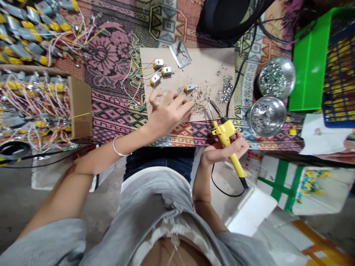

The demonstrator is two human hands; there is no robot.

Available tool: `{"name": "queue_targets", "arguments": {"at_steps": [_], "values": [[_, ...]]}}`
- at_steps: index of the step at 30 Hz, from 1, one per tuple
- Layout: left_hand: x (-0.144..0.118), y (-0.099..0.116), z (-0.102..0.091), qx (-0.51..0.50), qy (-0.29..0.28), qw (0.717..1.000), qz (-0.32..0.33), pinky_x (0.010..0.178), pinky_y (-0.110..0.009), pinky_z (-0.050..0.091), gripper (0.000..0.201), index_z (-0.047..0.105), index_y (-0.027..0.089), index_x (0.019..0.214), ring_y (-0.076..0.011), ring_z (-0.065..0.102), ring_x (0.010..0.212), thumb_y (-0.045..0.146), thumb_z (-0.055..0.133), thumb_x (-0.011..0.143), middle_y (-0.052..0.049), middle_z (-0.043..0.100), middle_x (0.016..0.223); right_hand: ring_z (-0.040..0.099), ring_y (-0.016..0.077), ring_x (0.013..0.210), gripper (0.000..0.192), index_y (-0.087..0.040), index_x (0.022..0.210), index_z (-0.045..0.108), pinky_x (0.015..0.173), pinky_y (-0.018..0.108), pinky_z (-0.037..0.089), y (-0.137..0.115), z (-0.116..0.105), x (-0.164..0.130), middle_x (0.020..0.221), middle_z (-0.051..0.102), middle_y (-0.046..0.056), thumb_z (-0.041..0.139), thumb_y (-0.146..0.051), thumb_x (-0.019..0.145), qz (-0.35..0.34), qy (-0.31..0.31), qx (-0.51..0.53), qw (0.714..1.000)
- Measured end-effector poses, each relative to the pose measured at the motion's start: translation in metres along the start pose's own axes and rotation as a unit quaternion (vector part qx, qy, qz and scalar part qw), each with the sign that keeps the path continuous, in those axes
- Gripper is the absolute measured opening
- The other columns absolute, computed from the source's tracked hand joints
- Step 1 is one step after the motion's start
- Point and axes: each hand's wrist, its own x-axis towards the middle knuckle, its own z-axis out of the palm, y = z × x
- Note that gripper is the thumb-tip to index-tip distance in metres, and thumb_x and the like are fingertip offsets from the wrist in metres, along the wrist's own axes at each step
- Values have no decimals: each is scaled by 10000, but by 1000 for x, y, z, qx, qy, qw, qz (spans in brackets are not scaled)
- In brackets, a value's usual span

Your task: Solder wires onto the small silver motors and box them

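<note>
My left hand [169,113] reaches palm down over a cardboard sheet [219,59], fingers spread and partly bent. Its fingertips are just below a small silver-and-yellow motor [190,87]; whether they touch its thin wires I cannot tell. My right hand [226,149] is wrapped round a yellow soldering gun [226,133], its tip pointing up and left above the cardboard's small scraps. Several similar motors, among them one [166,71], lie at the upper left of the sheet, with wires running to small green circuit boards [142,108]. Loose silver bits [226,88] lie at right.
A bent metal plate [180,54] sits at the sheet's top edge. Two metal bowls [285,88] of small parts stand right, near a green bin [307,70] and a blue basket [340,74]. At left is a carton [80,107] of wired motors. A black cord [241,68] crosses the cloth.
</note>
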Motion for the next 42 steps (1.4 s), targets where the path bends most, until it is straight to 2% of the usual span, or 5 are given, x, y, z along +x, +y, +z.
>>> {"name": "queue_targets", "arguments": {"at_steps": [3,13,28,36,42], "values": [[-7,2,-3,27,-13,999,27,1062,-591,380,257,728,287,1191,-341,637,1248,207,503,1095,-85,772,1205,632,184,798,281,-275,972,529,735,397,602,-4,1,0,900,493,16,414,-526,1023,20,52,36,998],[0,20,4,114,-39,993,10,948,-505,423,249,671,143,998,-356,657,1115,63,442,1056,-159,715,1062,622,173,824,255,-268,1000,555,735,367,585,-16,-3,1,908,477,15,419,-483,1029,44,2,90,995],[-8,14,33,106,79,990,40,920,-438,290,291,692,194,1050,-251,679,1011,251,435,1173,-43,768,1003,553,155,696,244,-274,837,482,722,382,575,-9,-30,14,778,455,-16,473,-433,1022,-22,-10,65,998],[-10,12,40,50,88,995,14,950,-475,311,302,733,234,1129,-258,680,1024,306,443,1174,-50,781,1033,628,202,847,314,-267,918,512,686,400,593,3,-54,24,858,485,33,357,-514,1035,56,-177,35,982],[-7,14,44,15,89,996,-18,1014,-498,320,277,741,228,1053,-262,684,1032,287,490,1155,-54,766,1009,554,161,779,254,-282,884,429,771,388,576,-5,-35,17,827,423,-11,385,-479,1037,14,-48,46,998]]}}
